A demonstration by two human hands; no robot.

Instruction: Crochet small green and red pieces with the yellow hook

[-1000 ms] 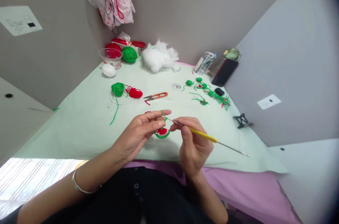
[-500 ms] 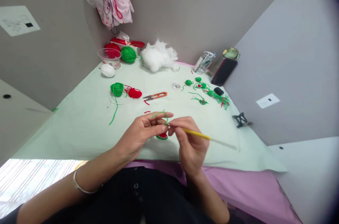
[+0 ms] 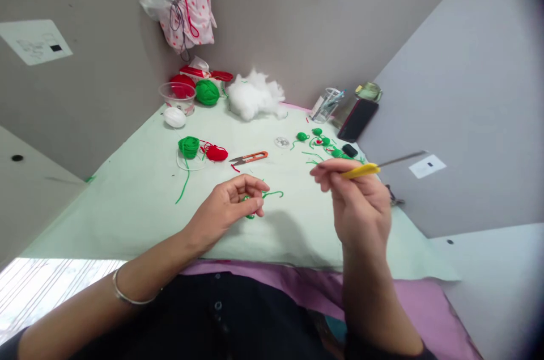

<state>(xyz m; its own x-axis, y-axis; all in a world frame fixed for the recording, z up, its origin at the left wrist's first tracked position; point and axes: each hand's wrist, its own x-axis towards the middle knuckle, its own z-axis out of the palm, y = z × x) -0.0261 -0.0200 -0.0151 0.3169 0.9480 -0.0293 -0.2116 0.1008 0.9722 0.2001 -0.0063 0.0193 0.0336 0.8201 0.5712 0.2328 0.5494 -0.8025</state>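
Observation:
My left hand is closed, thumb against fingers, round a small green crochet piece mostly hidden behind the thumb. A green yarn tail sticks out to the right past the fingertips. Raised to the right, my right hand grips a crochet hook by its yellow handle, and its thin metal shaft points up and right. The two hands are apart. Orange thread snips lie on the table beyond my left hand. Green yarn and red yarn balls sit left of the snips.
White stuffing is heaped at the back, beside a green yarn ball and a clear tub. Small green crocheted balls and yarn scraps lie on the right. Behind them stand a cup of pens and a phone.
My right hand has moved away from my left, right and upward, with the crochet hook. The red part of the crochet piece no longer shows; its yarn tail now hangs out to the right.

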